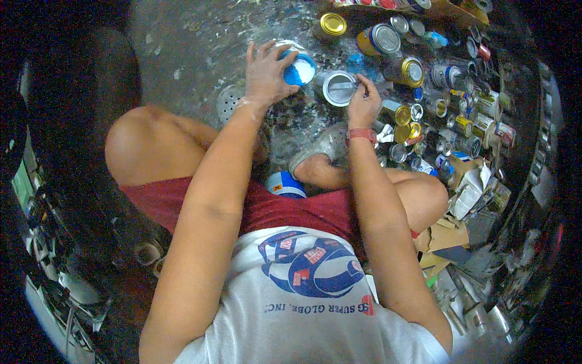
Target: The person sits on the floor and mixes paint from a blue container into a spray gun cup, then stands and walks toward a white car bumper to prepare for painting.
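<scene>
My left hand [267,76] grips a blue round tub [298,71] with white contents, its fingers curved over the rim. To the right of it, an open silver can [334,97] with grey inside stands on the paint-spotted floor. My right hand [364,100] pinches a flat grey stick or blade [344,86] that lies across that can's opening; whether its tip is inside cannot be told. A gold lid [333,24] lies above the hands.
Many tins, jars and lids [412,71] crowd the floor [182,48] to the right. Torn cardboard and paper [470,188] lie by my right knee. A blue and white container [285,182] sits between my crossed legs, near a perforated clog [230,103].
</scene>
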A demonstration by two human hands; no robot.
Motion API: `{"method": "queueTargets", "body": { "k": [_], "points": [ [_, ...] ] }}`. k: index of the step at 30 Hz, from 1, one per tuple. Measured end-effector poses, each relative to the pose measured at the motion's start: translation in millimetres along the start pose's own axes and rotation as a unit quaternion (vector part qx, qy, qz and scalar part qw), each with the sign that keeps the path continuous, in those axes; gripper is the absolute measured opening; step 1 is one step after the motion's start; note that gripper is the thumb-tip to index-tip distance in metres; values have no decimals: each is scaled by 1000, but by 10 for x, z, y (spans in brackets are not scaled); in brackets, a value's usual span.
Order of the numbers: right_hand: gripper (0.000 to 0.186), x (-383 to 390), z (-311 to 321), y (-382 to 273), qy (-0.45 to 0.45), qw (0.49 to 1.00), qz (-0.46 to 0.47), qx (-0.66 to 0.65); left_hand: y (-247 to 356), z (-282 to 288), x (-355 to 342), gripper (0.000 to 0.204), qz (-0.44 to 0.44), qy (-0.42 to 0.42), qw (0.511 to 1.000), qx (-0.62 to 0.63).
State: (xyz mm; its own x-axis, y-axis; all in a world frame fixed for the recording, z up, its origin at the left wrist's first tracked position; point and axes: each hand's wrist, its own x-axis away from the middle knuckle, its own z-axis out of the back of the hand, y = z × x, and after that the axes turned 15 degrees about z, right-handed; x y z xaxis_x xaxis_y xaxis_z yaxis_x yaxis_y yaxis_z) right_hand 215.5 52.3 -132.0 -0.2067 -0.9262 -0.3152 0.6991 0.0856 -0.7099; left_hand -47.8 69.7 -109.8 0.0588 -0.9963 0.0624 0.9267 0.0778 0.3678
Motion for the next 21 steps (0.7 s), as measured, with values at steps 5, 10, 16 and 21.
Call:
{"method": "queueTargets", "body": {
  "k": [5,10,16,21],
  "points": [
    [27,-235,423,-137,47,999,-3,-9,-4,40,14,91,3,-12,1000,-5],
    [27,-415,886,-630,116,981,-103,-117,-57,-54,18,91,1,-15,1000,-8],
    [26,-333,703,-1206,78,973,-66,-208,-30,-116,67,92,6,-24,1000,-5],
    [25,-205,368,-1353,30,981,-34,-186,-14,-96,66,90,7,-19,1000,-1]
  ]
}}
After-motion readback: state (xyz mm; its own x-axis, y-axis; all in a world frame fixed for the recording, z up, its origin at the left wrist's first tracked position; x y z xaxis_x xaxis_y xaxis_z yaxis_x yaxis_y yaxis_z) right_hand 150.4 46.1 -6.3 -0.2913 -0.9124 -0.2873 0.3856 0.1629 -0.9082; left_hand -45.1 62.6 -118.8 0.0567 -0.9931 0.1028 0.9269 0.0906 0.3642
